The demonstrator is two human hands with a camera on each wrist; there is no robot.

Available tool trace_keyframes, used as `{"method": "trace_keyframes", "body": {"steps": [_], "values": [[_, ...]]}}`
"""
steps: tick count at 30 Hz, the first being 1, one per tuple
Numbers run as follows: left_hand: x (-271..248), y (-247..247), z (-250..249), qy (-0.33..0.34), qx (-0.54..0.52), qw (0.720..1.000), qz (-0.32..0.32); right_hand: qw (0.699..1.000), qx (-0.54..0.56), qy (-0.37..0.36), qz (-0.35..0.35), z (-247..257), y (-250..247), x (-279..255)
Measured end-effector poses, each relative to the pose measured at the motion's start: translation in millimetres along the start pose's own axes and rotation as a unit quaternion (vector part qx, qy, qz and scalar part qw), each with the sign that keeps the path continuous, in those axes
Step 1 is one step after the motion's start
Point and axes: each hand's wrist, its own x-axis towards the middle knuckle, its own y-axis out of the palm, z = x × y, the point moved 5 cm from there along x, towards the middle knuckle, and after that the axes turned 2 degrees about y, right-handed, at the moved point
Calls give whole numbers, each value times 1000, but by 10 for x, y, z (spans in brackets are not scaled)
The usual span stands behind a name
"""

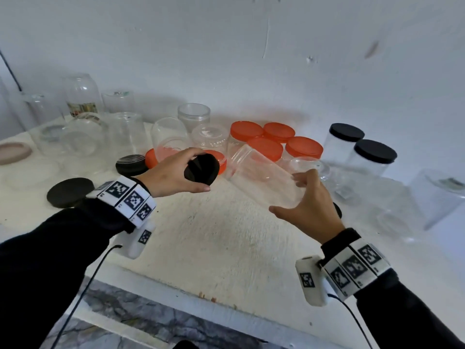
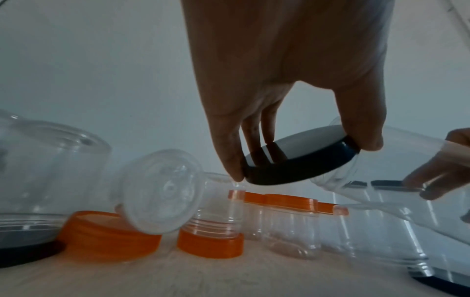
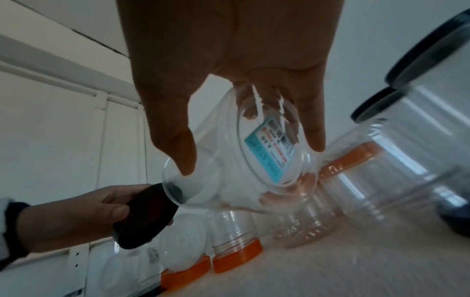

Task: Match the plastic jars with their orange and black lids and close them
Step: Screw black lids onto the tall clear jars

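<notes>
My left hand (image 1: 176,172) grips a black lid (image 1: 201,169) by its rim, held above the table; the left wrist view shows the same black lid (image 2: 300,158) between thumb and fingers. My right hand (image 1: 305,200) holds a clear plastic jar (image 1: 264,176) by its base, tilted with the mouth pointing up and left toward the lid. In the right wrist view the jar (image 3: 244,160) shows a label on its bottom. Lid and jar mouth are close but apart.
Several orange-lidded jars (image 1: 266,144) stand behind the hands, two black-lidded jars (image 1: 362,152) at the right. Two loose black lids (image 1: 70,192) lie at the left, with open clear jars (image 1: 83,137) behind. Inverted jars sit on orange lids (image 2: 211,237). The table edge (image 1: 201,298) is near.
</notes>
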Motion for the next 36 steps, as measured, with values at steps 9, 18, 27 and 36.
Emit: {"method": "trace_keyframes", "body": {"steps": [9,18,27,36], "values": [[271,269,-288,61,-3,998,12,996,25,84,25,-367,-128,-232],[438,490,-487,74,-38,996,20,993,25,111,37,-570,-231,-376],[561,639,-703,98,-57,993,11,989,63,127,47,-697,-237,-413],[592,762,-1049,172,-118,977,39,978,121,138,103,-797,-274,-527]]}}
